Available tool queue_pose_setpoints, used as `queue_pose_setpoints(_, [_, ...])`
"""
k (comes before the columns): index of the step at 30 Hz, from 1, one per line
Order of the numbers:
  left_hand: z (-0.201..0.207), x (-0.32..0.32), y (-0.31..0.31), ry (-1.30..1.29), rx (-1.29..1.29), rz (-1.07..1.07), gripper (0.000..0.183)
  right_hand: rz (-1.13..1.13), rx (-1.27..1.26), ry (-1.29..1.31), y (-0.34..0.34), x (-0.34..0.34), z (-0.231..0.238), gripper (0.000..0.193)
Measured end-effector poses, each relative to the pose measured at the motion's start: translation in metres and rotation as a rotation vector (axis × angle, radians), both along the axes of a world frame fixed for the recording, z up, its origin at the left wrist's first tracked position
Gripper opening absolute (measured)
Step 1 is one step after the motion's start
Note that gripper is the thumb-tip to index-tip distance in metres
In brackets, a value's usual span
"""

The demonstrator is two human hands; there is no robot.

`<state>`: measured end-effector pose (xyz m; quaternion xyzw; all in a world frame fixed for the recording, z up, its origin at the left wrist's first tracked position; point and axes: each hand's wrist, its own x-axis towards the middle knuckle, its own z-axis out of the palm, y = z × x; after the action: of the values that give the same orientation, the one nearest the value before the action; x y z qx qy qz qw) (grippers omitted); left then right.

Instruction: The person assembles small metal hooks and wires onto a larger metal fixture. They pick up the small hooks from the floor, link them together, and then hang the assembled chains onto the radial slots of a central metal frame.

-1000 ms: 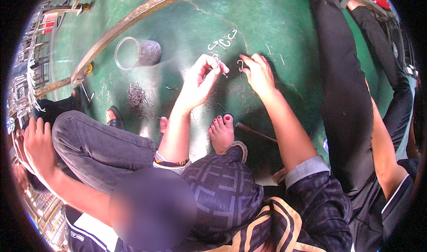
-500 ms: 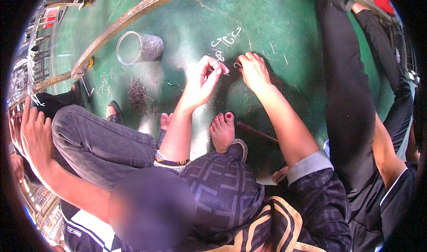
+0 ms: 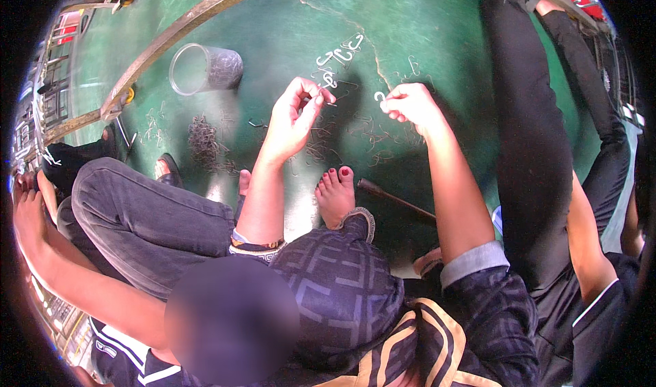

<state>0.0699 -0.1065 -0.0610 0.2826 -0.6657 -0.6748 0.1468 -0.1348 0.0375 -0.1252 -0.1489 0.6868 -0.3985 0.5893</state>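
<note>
My left hand (image 3: pixel 295 117) is closed in a pinch over the floor, with a small thin end showing at the fingertips; what it holds I cannot make out. To its right, my right hand (image 3: pixel 412 105) pinches a small curved metal hook (image 3: pixel 380 97) between thumb and fingers. Just beyond my left hand, several shiny metal hooks (image 3: pixel 342 55) lie in a loose row on the green floor. Thin bent wire pieces (image 3: pixel 374 134) are scattered below and between the hands. A denser heap of dark wire pieces (image 3: pixel 203 141) lies farther left.
A clear plastic bucket (image 3: pixel 222 69) lies on its side at the upper left. A rusty metal bar (image 3: pixel 184 37) crosses the far side. A dark rod-like tool (image 3: pixel 393 198) rests near my foot. Other people's legs (image 3: pixel 526 113) and arms flank both sides.
My right hand has moved right, away from my left, carrying the curved hook. My left hand stays pinched. At the left, another person's arm has lowered and shifted outward.
</note>
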Motion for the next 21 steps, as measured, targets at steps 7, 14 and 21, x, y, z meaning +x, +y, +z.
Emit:
queue_pose_setpoints(7, [-0.007, 0.001, 0.004, 0.017, 0.022, -0.028, 0.004, -0.211, -0.205, -0.208, 0.007, -0.002, 0.008, 0.021])
queue_pose_setpoints(14, [-0.007, -0.011, 0.014, 0.056, -0.077, -0.084, 0.001, 0.001, -0.236, 0.297, -0.01, 0.0, 0.049, 0.018])
queue_pose_setpoints(21, [0.009, -0.031, 0.021, 0.039, -0.135, -0.133, 0.004, -0.144, -0.448, 0.051, -0.016, -0.006, 0.08, 0.009])
